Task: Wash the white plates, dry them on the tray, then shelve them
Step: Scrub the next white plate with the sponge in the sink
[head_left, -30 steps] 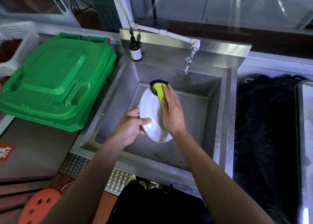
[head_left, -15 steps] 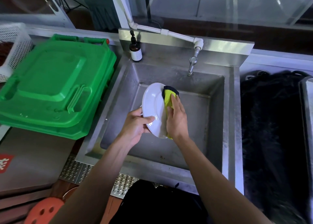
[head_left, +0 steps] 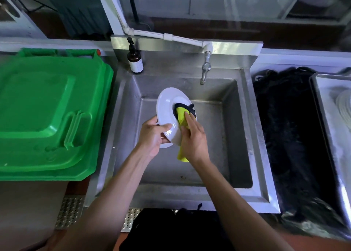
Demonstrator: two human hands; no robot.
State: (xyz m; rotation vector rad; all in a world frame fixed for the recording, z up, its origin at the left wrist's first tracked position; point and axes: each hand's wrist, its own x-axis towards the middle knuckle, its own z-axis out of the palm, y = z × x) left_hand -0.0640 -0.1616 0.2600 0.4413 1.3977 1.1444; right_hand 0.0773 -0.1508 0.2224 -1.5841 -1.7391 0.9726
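Both hands are over the steel sink [head_left: 245, 129], working one white plate [head_left: 167, 108]. Left hand [head_left: 152, 136] grips the plate at its lower rim, thumb on the face and fingers curled behind; the plate is tilted, held above the basin floor and not resting on it. Right hand [head_left: 193, 138] presses a yellow-and-dark cloth [head_left: 181, 115] flat against the plate's face, fingers mostly straight on top (the cloth's tail hangs below the palm). Faucet [head_left: 205, 70] sits above the basin, no water stream visible. Brown pump bottle [head_left: 134, 60] stands on the sink's back ledge. Green bin lid [head_left: 47, 114] lies left of the sink. At the right edge, a metal tray [head_left: 326, 98] on the counter holds what is probably more white plates [head_left: 344, 106], cropped and blurry.
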